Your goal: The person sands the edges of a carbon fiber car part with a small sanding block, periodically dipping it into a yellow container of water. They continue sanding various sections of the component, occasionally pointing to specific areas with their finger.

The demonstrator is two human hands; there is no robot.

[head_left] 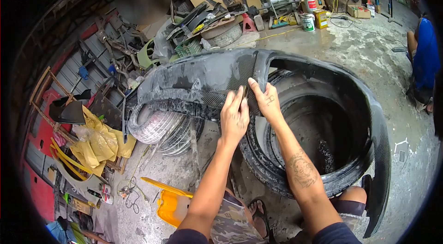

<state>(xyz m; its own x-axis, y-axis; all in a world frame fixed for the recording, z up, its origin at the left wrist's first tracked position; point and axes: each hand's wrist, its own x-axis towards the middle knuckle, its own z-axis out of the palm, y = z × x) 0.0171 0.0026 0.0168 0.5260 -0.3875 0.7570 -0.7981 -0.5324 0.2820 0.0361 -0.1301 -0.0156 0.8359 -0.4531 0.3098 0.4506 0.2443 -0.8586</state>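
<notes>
A large curved black car body panel [220, 69], with a carbon-fibre weave and greyish dust on it, rests across a big dark tyre [263, 170]. My right hand [266, 101] grips the narrow strut between the panel's solid part and its big opening, thumb on top and the other fingers hidden. Close beside it, my left hand [234, 117] is against the panel with its fingers bent together. A thin dark sliver shows at its fingertips, too small to name. Pale, dusty tyres [159, 126] lie beneath the panel's left end.
An orange plastic piece [173, 207] lies near my left forearm. Brown paper [99, 138] and scrap parts are heaped at left. Paint cans [308, 22], a yellow tin [320, 19] and clutter stand at the back. A person in blue [425, 55] is at the right edge.
</notes>
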